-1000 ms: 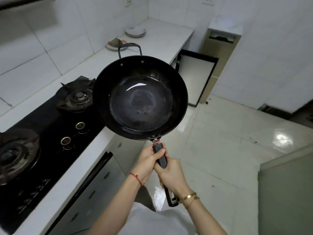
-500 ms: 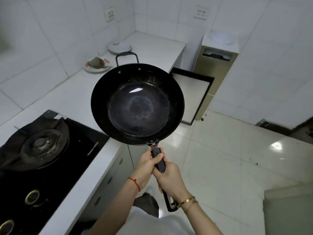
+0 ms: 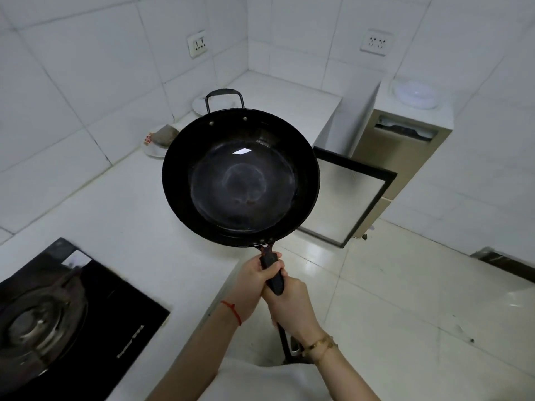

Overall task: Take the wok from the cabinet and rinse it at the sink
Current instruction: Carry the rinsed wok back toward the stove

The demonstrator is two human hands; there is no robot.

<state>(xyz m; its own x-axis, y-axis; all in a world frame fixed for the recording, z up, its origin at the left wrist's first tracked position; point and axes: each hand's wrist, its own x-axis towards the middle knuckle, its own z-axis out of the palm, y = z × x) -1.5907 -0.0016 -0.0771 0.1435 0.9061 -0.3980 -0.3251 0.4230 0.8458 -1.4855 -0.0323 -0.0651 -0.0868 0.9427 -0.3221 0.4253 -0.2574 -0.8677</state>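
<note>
The long handle (image 3: 272, 274) is gripped by both the right hand (image 3: 292, 306) and, further up, the left hand (image 3: 251, 280). The black wok (image 3: 241, 177) is held in the air over the white counter's (image 3: 121, 209) edge. The stove (image 3: 58, 311) has slid further toward the lower left than before, and the wall sockets (image 3: 197, 44) have come into fuller view.

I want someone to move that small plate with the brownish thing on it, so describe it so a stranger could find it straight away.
Start at the white counter running along the tiled wall past the gas hob. Follow it toward the corner: the plate sits against the wall, left of the wok held above. Unlike the plain white dish farther back, it carries a brownish lump and red markings on its rim.
</note>
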